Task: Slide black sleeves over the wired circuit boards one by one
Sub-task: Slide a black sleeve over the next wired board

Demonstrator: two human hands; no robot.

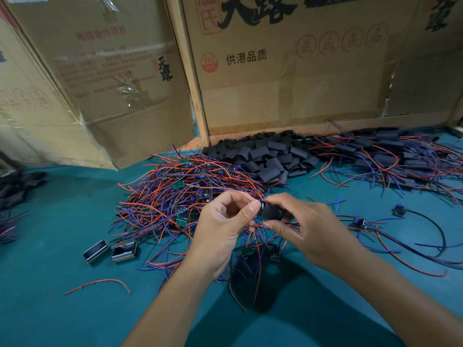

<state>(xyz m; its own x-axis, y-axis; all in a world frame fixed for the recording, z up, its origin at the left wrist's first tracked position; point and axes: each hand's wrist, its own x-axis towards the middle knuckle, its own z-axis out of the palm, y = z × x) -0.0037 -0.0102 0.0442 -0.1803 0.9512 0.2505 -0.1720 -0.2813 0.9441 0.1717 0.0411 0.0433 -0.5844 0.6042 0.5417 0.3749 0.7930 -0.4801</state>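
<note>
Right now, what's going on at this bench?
A person is sleeving a board. The right hand pinches a black sleeve; the left hand holds the wired board at its mouth, wires hanging below. Unsleeved boards lie heaped behind, loose sleeves further back, finished ones far right.

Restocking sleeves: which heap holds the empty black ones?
The middle heap of sleeves by the cardboard wall: flat, wireless. The right heap trails wires.

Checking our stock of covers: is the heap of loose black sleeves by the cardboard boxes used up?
No, a heap of loose black sleeves lies on the green table before the cardboard boxes.
</note>
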